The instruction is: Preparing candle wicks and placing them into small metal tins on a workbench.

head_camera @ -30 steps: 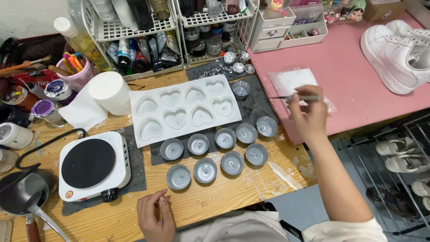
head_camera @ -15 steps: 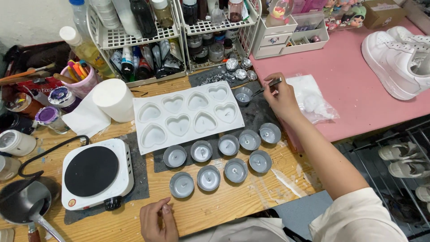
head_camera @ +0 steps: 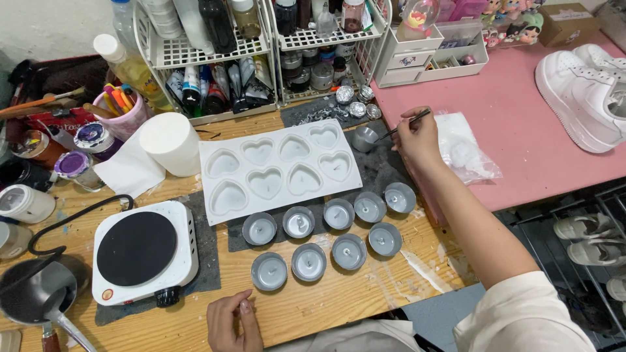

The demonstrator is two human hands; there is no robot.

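My right hand (head_camera: 417,140) grips thin metal tweezers (head_camera: 409,122), whose tip points down toward a small metal cup (head_camera: 365,139) at the right end of a white heart-shaped mould (head_camera: 280,171). Just right of that hand lies a clear plastic bag (head_camera: 466,153) on the pink tabletop. Several round metal cups (head_camera: 339,214) with pale wax and wicks stand in two rows below the mould. My left hand (head_camera: 233,322) rests on the wooden table's front edge, fingers loosely curled, holding nothing I can see.
A white hotplate (head_camera: 140,251) sits at the left with a dark pot (head_camera: 32,293) beside it. A paper roll (head_camera: 171,143), pen cup (head_camera: 120,107), jars and wire racks of bottles (head_camera: 215,58) crowd the back. White sneakers (head_camera: 583,85) lie on the pink surface.
My right hand has come left from over the plastic bag to beside the lone metal cup by the mould, still gripping the tweezers. The left hand has stayed put.
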